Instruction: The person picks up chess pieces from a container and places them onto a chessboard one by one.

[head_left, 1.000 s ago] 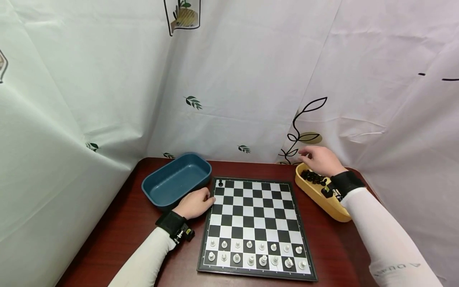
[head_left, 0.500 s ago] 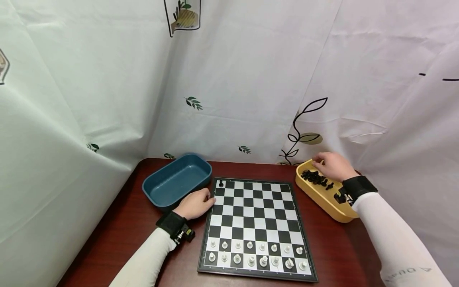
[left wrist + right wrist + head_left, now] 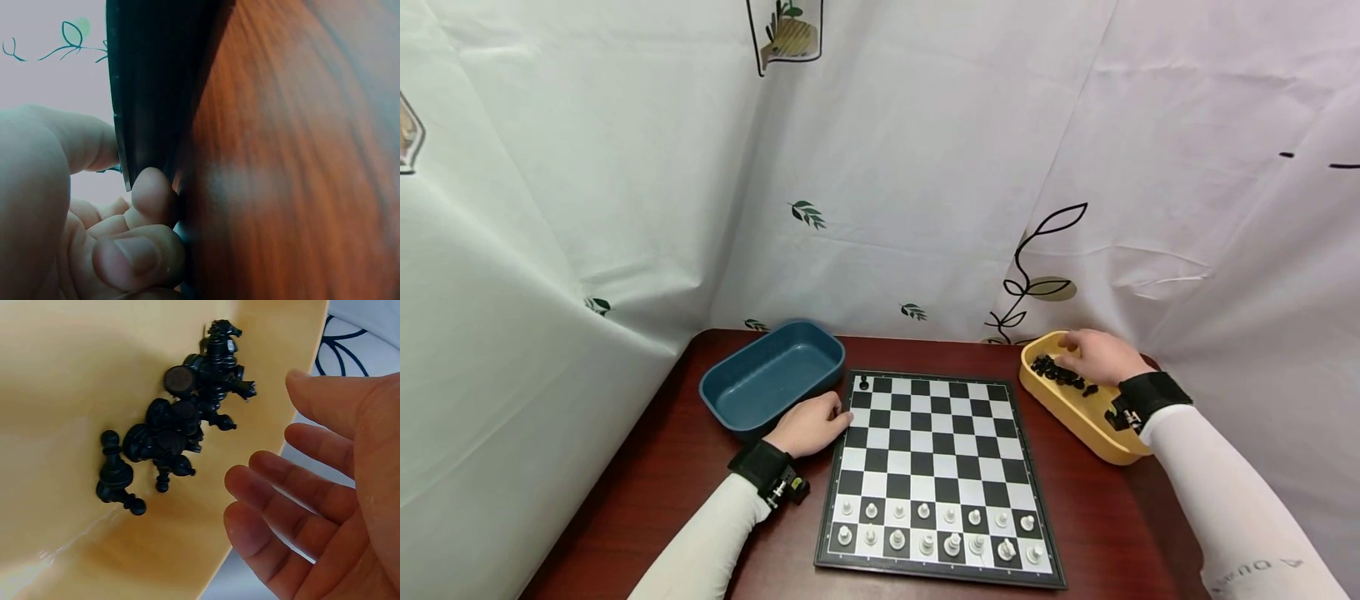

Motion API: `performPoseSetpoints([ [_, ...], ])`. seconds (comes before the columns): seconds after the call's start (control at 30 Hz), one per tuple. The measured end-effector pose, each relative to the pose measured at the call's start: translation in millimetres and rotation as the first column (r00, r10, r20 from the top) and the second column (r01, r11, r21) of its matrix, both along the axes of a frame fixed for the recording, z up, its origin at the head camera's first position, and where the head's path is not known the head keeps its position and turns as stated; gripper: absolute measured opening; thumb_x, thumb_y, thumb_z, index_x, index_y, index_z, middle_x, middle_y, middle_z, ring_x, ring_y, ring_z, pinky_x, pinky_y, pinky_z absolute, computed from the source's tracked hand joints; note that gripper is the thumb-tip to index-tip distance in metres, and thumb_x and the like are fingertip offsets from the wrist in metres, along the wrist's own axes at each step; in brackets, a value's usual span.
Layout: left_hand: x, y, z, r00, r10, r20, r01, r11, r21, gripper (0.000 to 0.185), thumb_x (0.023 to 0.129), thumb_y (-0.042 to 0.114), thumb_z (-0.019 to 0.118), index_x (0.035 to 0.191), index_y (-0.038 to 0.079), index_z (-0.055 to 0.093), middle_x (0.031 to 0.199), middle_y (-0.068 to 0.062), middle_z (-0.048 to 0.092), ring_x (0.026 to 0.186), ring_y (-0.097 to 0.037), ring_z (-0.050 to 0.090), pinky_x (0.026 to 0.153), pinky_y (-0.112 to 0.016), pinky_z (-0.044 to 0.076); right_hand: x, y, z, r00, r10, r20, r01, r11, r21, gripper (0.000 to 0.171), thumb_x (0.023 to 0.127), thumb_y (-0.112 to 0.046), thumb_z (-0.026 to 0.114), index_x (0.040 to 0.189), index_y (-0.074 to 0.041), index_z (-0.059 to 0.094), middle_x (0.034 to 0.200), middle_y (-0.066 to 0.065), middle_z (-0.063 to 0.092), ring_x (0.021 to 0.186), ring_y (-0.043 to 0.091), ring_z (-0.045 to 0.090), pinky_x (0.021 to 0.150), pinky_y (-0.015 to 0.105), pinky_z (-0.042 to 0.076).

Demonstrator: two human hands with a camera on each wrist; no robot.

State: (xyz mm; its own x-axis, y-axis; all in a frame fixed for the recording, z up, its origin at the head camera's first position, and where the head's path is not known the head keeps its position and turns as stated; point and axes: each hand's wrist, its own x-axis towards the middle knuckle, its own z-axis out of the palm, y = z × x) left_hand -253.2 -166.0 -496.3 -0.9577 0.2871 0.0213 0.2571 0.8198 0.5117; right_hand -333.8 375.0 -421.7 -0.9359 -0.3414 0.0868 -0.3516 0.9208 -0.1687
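Note:
At the left edge of the chessboard [image 3: 917,442], my left hand [image 3: 808,425] holds the rim. In the left wrist view one finger lies over the board's top while a curled fingertip [image 3: 150,194] touches its dark side. White chess pieces [image 3: 952,543] stand in two rows along the near side, and one black piece [image 3: 863,382] stands at the far left corner. My right hand [image 3: 1105,357] hovers over the yellow tray [image 3: 1078,425], fingers spread and apart from the pile. Black chess pieces [image 3: 169,440], including a knight [image 3: 222,347] and pawns, lie jumbled inside.
A blue tray [image 3: 767,379] stands left of the board, just behind my left hand. Everything sits on a dark red wooden table [image 3: 625,492]. White patterned cloth [image 3: 887,208] hangs behind and at both sides.
My right hand has moved right and down from above the yellow tray's far rim to over the black pieces, its fingers now reaching inside the rim. The left hand stays on the board's edge.

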Motion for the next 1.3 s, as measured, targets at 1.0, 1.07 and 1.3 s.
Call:
performPoseSetpoints([
  [1.0,-2.0,1.2,0.2,1.000,0.004,-0.012,-0.004,1.000,-0.023,0.030,0.110,0.039,0.066,0.087,0.021,0.060,0.073,0.003,0.056,0.063,-0.015,0.053,0.063,-0.035,0.042,-10.0,1.2,-22.8,0.990,-0.027,0.137,0.026,1.000,0.005,0.051,0.097,-0.023,0.086,0.134,0.006,0.068,0.113,0.020,0.075,0.090,0.030,0.066,0.085,0.054,0.053],
  [1.07,-2.0,1.0,-0.7,1.000,0.006,-0.012,-0.006,1.000,-0.023,0.030,0.110,0.039,0.067,0.087,0.021,0.060,0.073,0.003,0.056,0.063,-0.015,0.053,0.062,-0.036,0.042,-10.8,1.2,-23.1,0.989,-0.031,0.143,0.030,1.000,0.008,0.051,0.098,-0.024,0.085,0.135,0.007,0.068,0.115,0.022,0.075,0.092,0.032,0.066,0.086,0.056,0.053],
  [1.3,-1.1,1.1,-1.0,1.000,0.006,-0.008,-0.006,1.000,-0.020,0.031,0.109,0.040,0.067,0.086,0.021,0.059,0.072,0.003,0.056,0.063,-0.015,0.052,0.062,-0.036,0.042,-12.0,1.2,-24.9,0.989,-0.037,0.140,0.037,0.999,0.005,0.046,0.101,-0.024,0.081,0.135,0.005,0.070,0.114,0.020,0.075,0.092,0.032,0.066,0.087,0.056,0.053],
])
